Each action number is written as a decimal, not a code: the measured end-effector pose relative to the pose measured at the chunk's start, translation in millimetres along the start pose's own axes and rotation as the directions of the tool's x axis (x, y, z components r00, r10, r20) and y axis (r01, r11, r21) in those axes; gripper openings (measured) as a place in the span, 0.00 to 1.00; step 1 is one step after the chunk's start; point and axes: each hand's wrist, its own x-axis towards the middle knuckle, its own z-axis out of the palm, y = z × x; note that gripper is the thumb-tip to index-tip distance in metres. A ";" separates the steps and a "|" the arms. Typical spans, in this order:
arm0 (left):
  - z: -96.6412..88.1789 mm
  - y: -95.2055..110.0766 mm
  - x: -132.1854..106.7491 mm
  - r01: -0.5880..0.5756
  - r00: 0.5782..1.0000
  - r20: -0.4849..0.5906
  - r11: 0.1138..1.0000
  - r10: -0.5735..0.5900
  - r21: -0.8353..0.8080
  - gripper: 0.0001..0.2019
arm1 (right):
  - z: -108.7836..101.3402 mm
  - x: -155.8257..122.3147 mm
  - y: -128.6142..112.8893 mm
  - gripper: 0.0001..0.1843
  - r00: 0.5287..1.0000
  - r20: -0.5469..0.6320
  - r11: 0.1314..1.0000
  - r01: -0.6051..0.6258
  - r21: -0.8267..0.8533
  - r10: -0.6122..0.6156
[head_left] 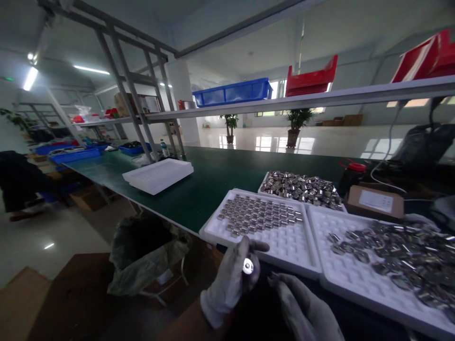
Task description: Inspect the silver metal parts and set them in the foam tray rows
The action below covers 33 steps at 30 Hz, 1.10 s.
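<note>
My left hand, in a white and grey glove, is closed around a shiny round metal part whose bright face shows a small mark at its centre. My right hand, gloved too, is just right of it with thumb and fingertips pinched together; whatever is in the pinch cannot be made out. Beyond my hands lies a white moulded tray with rows of metal cylinders in its far pockets. To the right, a second white tray holds a loose heap of shiny metal parts.
Behind, another white tray is heaped with metal cylinders. Stacked white trays lie on the green table. A cardboard box stands at right, a lined bin below left. Blue and red bins sit on the shelf.
</note>
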 end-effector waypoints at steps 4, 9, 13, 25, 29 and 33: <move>27.6 -9.5 -12.5 0.149 0.988 -0.027 0.986 -0.152 -0.080 0.38 | 2.2 -11.5 -13.5 0.25 0.996 -0.069 0.996 0.056 -0.072 -0.061; 33.1 -11.1 -13.1 0.138 0.989 -0.054 0.990 -0.140 -0.044 0.38 | 3.7 -20.0 -11.3 0.22 0.987 -0.099 0.978 0.110 -0.177 -0.129; 32.6 -11.3 -15.4 0.140 0.989 -0.052 0.990 -0.141 -0.008 0.36 | 1.3 -21.1 -11.6 0.20 0.940 -0.058 0.879 0.290 -0.379 -0.336; 34.5 -38.0 -15.2 0.199 0.980 0.008 0.970 -0.200 -0.140 0.28 | -11.8 -9.6 2.5 0.11 0.666 0.170 0.243 0.480 -0.843 -0.726; 31.9 -19.0 -20.6 -0.019 0.997 0.082 0.998 0.014 0.056 0.30 | -15.5 -7.0 -3.9 0.19 0.891 -0.033 0.761 0.368 -0.534 -0.453; 36.0 -1.8 -17.9 0.256 0.943 0.243 0.963 -0.228 -0.088 0.40 | -19.4 -3.3 -8.6 0.17 0.941 0.128 0.891 0.339 -0.303 -0.314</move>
